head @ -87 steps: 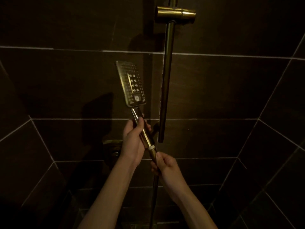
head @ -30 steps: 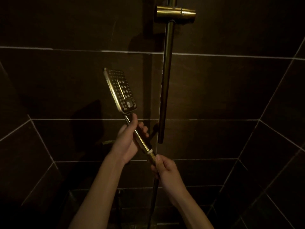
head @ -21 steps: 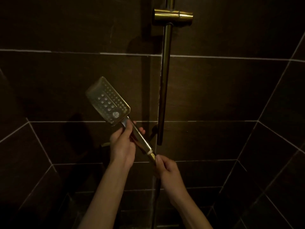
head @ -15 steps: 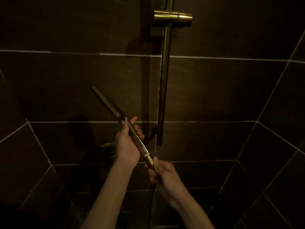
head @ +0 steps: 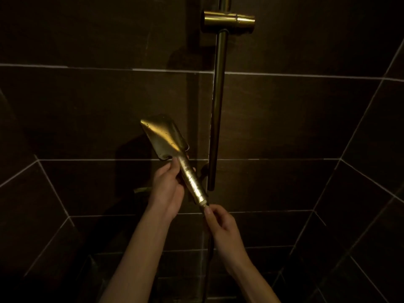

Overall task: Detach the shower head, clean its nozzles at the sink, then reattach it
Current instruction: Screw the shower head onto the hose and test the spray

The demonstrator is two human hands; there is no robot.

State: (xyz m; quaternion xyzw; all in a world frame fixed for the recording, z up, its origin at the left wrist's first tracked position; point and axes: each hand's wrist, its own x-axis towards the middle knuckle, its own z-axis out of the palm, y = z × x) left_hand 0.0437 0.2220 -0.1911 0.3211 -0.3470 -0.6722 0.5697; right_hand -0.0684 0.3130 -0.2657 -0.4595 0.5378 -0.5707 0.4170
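— What has changed? 
— The shower head (head: 164, 138) has rolled from edge-on to its plain back. 
— And the fingers? 
— The right hand (head: 220, 224) pinches the hose (head: 210, 248) joint; the left hand (head: 168, 189) wraps the handle, before the rail (head: 216, 110).

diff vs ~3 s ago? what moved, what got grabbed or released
The shower head has turned about its handle: nozzle face showed then, smooth back shows now, and it sits lower and tilted further left. Left hand regripped the handle. Right hand stays at the hose joint; rail and bracket unchanged.
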